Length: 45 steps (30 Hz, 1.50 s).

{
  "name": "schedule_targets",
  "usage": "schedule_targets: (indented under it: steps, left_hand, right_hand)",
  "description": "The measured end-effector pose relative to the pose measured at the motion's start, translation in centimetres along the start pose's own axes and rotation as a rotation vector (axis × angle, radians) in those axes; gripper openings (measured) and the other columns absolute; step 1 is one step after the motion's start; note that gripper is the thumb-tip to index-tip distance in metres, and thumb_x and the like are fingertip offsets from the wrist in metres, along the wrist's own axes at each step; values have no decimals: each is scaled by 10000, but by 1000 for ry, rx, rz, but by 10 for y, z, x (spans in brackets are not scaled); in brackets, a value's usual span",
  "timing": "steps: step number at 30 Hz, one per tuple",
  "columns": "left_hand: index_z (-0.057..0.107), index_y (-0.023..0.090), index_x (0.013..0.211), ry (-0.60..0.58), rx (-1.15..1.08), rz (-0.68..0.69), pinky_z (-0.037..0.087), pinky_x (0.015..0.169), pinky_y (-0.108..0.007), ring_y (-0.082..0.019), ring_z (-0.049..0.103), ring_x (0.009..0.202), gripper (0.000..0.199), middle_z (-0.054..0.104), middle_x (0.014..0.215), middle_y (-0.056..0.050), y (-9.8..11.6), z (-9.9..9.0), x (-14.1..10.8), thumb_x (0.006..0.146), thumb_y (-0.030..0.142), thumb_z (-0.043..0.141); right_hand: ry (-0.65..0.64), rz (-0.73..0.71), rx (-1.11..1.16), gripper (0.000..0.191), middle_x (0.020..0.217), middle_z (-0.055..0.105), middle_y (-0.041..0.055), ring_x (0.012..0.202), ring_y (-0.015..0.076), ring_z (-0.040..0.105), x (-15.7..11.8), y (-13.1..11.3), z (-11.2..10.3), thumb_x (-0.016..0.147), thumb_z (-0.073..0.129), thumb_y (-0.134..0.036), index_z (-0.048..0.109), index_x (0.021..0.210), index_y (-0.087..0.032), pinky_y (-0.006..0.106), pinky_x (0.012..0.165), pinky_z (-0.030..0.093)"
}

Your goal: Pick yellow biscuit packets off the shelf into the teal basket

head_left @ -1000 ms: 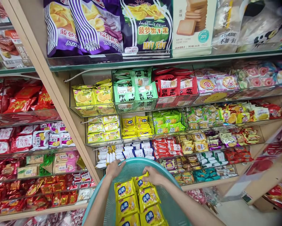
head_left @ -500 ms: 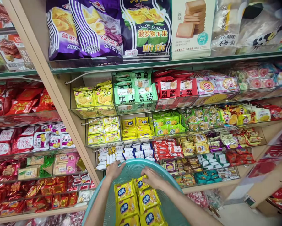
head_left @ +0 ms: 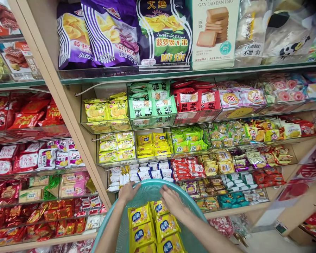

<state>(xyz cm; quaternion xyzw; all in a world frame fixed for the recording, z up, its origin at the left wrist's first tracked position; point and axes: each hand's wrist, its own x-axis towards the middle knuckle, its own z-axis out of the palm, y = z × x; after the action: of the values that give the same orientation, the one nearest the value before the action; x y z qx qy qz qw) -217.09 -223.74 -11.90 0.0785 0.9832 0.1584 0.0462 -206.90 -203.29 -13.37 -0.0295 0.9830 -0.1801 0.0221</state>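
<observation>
A turquoise plastic basket (head_left: pixel 192 203) with a perforated wall sits low in the head view, below the shelves. Inside it, yellow snack packets (head_left: pixel 142 233) with blue labels lie in two neat columns. My left hand (head_left: pixel 128 192) is wrapped over the basket's far-left rim, its thumb on the inner side. Over the right part of the basket, my right hand (head_left: pixel 172 199) hangs with its fingers pointing forward and down, just beyond the top packet (head_left: pixel 160 208) of the right column. No packet shows in it. Its fingertips are partly hidden.
Clear-fronted shelf bins ahead hold yellow packets (head_left: pixel 153 144), white-and-blue packets (head_left: pixel 154 172) and red packets (head_left: pixel 187 168). Large chip bags (head_left: pixel 163 42) stand on the glass shelf above. A wooden upright (head_left: pixel 60 91) divides off the left shelves, filled with red packets (head_left: pixel 28 112).
My right hand has come off the top packet of the right column and shifted slightly forward. That packet now shows more fully. My left hand stays on the rim.
</observation>
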Motion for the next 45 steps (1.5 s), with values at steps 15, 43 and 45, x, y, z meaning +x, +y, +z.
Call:
schedule_targets:
  steps: [15, 43, 45]
  left_hand:
    - [629, 198, 1062, -1, -7, 10, 440, 806, -330, -300, 602, 1019, 591, 667, 1076, -131, 4, -3, -3, 795, 625, 320]
    - [599, 228, 1108, 4, -89, -71, 415, 870, -378, -322, 566, 1079, 604, 645, 1127, -123, -27, -11, -19, 791, 645, 299]
    - [601, 231, 1104, -1, -85, -72, 415, 869, -378, -322, 569, 1074, 599, 651, 1113, -121, -26, -11, -20, 790, 644, 301]
  right_hand:
    - [-29, 125, -82, 327, 1004, 643, 169, 969, 295, 593, -6, -15, -5, 839, 418, -143, 581, 1119, -110, 388, 794, 444]
    - [505, -82, -524, 540, 1297, 450, 191, 1188, 293, 396, 147, -23, -185, 805, 385, -34, 329, 1333, -127, 433, 943, 309]
    - [503, -71, -540, 537, 1283, 452, 207, 1162, 296, 417, 151, -24, -182, 808, 399, -48, 324, 1335, -118, 435, 920, 324]
